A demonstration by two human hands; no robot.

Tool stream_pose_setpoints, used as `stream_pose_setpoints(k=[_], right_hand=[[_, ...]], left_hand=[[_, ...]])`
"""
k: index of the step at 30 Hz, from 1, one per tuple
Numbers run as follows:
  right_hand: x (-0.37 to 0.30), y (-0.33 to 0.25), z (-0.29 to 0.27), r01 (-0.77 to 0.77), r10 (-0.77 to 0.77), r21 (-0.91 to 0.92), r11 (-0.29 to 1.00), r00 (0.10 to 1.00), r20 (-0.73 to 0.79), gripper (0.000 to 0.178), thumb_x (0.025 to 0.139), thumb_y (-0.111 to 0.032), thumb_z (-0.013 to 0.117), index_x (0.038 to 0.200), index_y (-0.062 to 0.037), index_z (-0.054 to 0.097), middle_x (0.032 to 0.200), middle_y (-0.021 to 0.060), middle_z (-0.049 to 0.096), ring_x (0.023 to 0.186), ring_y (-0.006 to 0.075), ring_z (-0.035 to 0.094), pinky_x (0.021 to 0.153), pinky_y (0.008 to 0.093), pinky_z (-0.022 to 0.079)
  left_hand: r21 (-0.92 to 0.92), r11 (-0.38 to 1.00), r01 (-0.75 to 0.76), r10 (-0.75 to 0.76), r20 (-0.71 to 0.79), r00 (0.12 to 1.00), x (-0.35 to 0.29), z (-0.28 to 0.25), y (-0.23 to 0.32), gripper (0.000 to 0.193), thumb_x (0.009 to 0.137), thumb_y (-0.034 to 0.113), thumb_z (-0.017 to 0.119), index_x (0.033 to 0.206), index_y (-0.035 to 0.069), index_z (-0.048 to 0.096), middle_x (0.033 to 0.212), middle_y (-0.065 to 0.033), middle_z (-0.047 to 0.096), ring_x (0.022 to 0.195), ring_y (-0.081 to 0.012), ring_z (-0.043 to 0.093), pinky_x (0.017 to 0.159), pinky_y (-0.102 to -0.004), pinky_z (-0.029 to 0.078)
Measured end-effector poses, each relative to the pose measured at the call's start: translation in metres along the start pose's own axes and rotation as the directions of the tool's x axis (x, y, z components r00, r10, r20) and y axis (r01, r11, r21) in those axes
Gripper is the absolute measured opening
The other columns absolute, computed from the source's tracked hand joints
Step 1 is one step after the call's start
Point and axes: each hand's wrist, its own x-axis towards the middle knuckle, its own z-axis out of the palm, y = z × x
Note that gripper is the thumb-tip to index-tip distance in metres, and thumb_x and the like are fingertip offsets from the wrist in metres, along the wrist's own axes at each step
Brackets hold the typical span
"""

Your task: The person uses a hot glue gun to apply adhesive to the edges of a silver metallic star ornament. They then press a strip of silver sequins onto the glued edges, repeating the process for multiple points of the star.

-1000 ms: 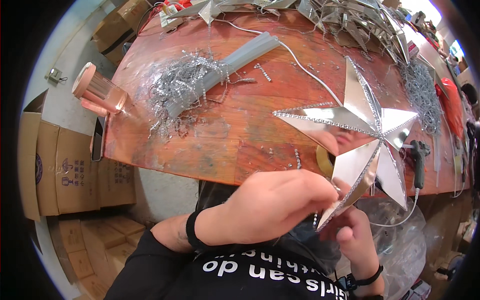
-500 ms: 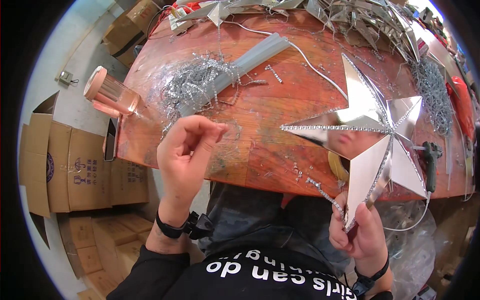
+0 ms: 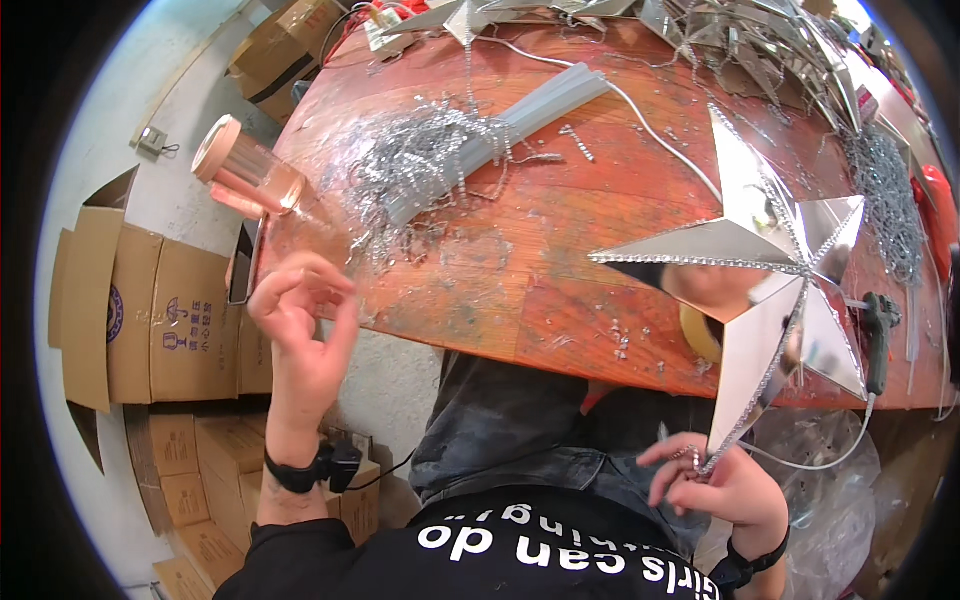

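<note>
A large mirrored silver star (image 3: 755,325) has sparkling rhinestone trim along its ridges. My right hand (image 3: 715,485) grips the star's lowest point, and a loose end of rhinestone trim (image 3: 692,457) curls at its fingers. A small grey pointed bit shows above those fingers; its kind is unclear. Off the table's front left edge, my left hand (image 3: 305,315) is raised with loosely bent fingers apart and nothing visible in them. A tangled heap of silver rhinestone trim (image 3: 420,160) lies beyond it, against a bundle of translucent glue sticks (image 3: 500,140).
A pink-lidded clear bottle (image 3: 255,170) stands at the table's left edge. Right of the star is a glue gun (image 3: 878,340) with a white cord; a yellow tape roll (image 3: 698,332) is partly behind the star. More silver stars (image 3: 740,50) pile up at the back. Cardboard boxes (image 3: 180,320) stand left.
My left hand has moved left and down, away from the star, and its pinched fingers have loosened. The right hand's fingers have shifted at the star's tip; the whole view has swung slightly.
</note>
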Motion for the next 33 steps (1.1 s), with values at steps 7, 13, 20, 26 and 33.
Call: stream_pose_setpoints(k=[7, 13, 20, 26, 33], right_hand=[[0.009, 0.017, 0.010, 0.038, -0.259, -0.766, 0.641, 0.951, -0.170, 0.046, 0.077, -0.021, 0.077, 0.115, -0.0028, 0.059, 0.066, 0.0053, 0.059, 0.058, 0.0163, 0.056, 0.056, 0.0280, 0.044], [-0.001, 0.013, 0.013, -0.053, -0.368, -0.965, 0.258, 0.918, -0.149, 0.038, 0.080, -0.035, 0.070, 0.102, -0.0048, 0.063, 0.065, 0.0124, 0.061, 0.061, 0.0298, 0.062, 0.055, 0.0379, 0.049], [-0.014, 0.008, 0.025, -0.055, -0.213, -0.969, 0.242, 0.971, -0.108, 0.037, 0.083, -0.042, 0.064, 0.095, -0.0065, 0.063, 0.061, 0.0120, 0.061, 0.060, 0.0295, 0.063, 0.055, 0.0380, 0.049], [-0.038, -0.013, 0.036, -0.078, -0.195, -0.962, 0.262, 0.972, -0.132, 0.032, 0.083, -0.035, 0.066, 0.096, -0.0054, 0.063, 0.065, 0.0098, 0.064, 0.062, 0.0289, 0.064, 0.065, 0.0343, 0.052], [-0.072, -0.055, 0.052, 0.202, -0.542, -0.941, 0.271, 0.840, 0.024, 0.032, 0.080, -0.028, 0.070, 0.102, -0.0057, 0.063, 0.065, 0.0045, 0.060, 0.059, 0.0226, 0.061, 0.055, 0.0315, 0.047]], left_hand=[[0.428, 0.777, 0.462, -0.577, 0.190, 0.794, -0.007, -0.048, 0.010, 0.034, 0.082, -0.007, 0.059, 0.114, 0.004, 0.056, 0.088, -0.0041, 0.058, 0.078, -0.0146, 0.056, 0.075, -0.0261, 0.046], [0.376, 0.917, 0.134, -0.228, 0.217, 0.949, 0.008, -0.001, 0.015, 0.038, 0.079, -0.005, 0.063, 0.115, 0.003, 0.055, 0.087, -0.0037, 0.054, 0.074, -0.0133, 0.053, 0.072, -0.0248, 0.045], [0.462, 0.879, -0.118, -0.017, 0.276, 0.961, 0.018, 0.024, -0.020, 0.011, 0.079, 0.004, 0.066, 0.089, 0.000, 0.063, 0.084, -0.0092, 0.058, 0.075, -0.0193, 0.055, 0.070, -0.0297, 0.046], [0.266, 0.964, -0.016, -0.055, 0.257, 0.965, 0.053, 0.010, -0.005, 0.007, 0.088, 0.008, 0.058, 0.089, 0.000, 0.057, 0.079, -0.0058, 0.056, 0.072, -0.0170, 0.055, 0.063, -0.0305, 0.044], [-0.464, 0.851, 0.246, -0.141, 0.249, 0.958, 0.137, -0.020, 0.076, 0.023, 0.095, 0.013, 0.054, 0.116, 0.002, 0.054, 0.089, 0.0003, 0.056, 0.066, -0.0006, 0.046, 0.056, -0.0117, 0.038]])
